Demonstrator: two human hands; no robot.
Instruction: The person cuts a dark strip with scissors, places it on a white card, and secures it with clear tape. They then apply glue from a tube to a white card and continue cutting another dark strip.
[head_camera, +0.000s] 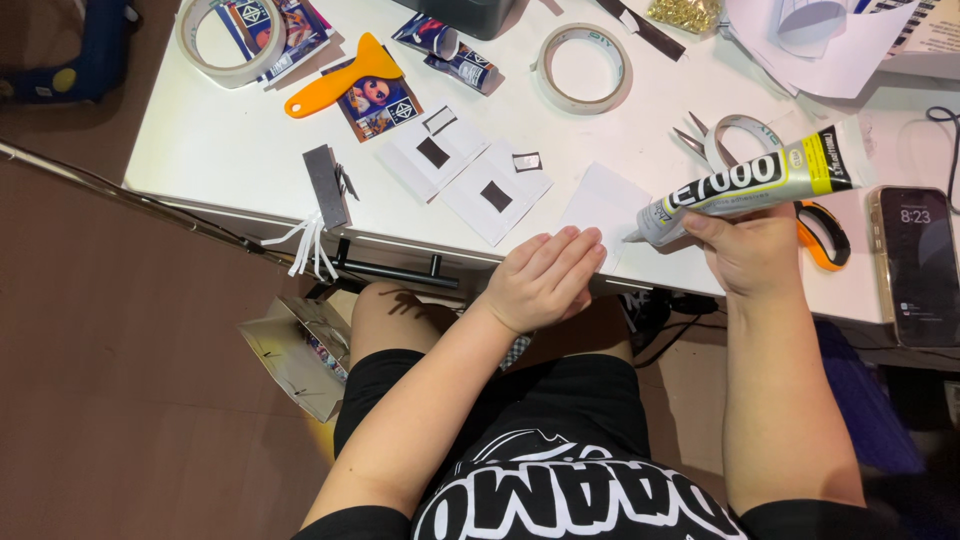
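head view: right hand (752, 250) is closed around the glue tube (745, 185), gripping its lower body; the nozzle points left of the grip, its tip over the white card (600, 205). left hand (545, 275) lies flat, fingers extended, holding nothing, pressing the card's near edge at the table (220, 150) rim. the tube looks light, soft-walled and squeezable: hold mid-body. the card looks thin and flexible.

A paper sheet (607, 203) is pinned under the left hand (543, 277) at the table (230, 150) edge. A glue tube (750, 182) is held just right of it, with a phone (917, 262) farther right.
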